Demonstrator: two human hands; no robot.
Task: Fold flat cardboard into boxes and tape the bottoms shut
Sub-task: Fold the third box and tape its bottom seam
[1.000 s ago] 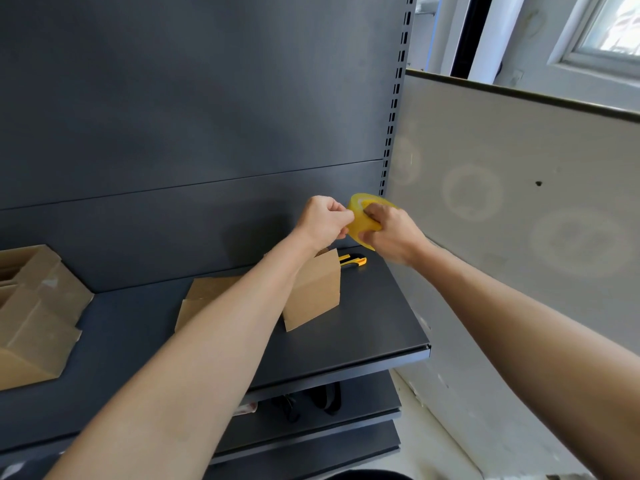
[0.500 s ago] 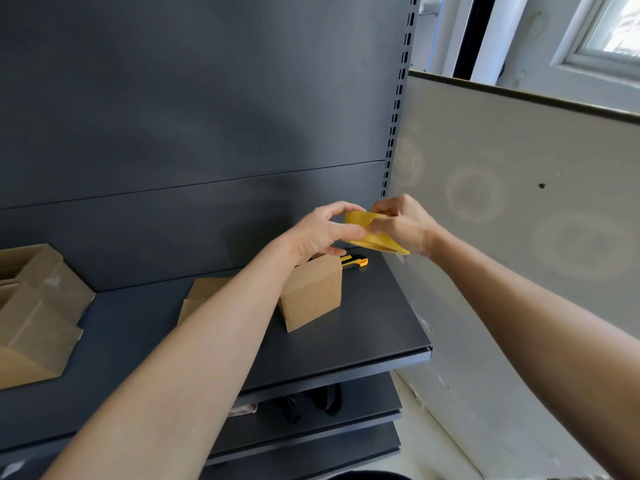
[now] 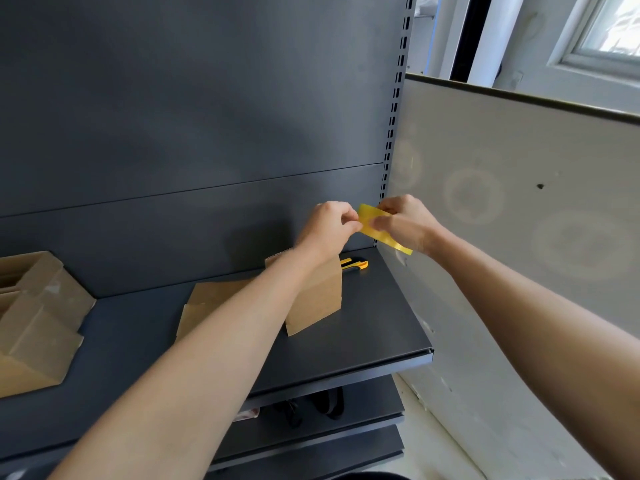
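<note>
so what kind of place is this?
Likely a shop stockroom or packing corner: dark metal retail shelving with a slotted upright, folded cardboard boxes on the shelf, and a yellow tape roll held by the left hand and right hand.

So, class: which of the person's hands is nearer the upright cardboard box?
Left. The left hand is just above the upright cardboard box; the right hand is farther up to its right, both gripping the yellow tape roll.
</note>
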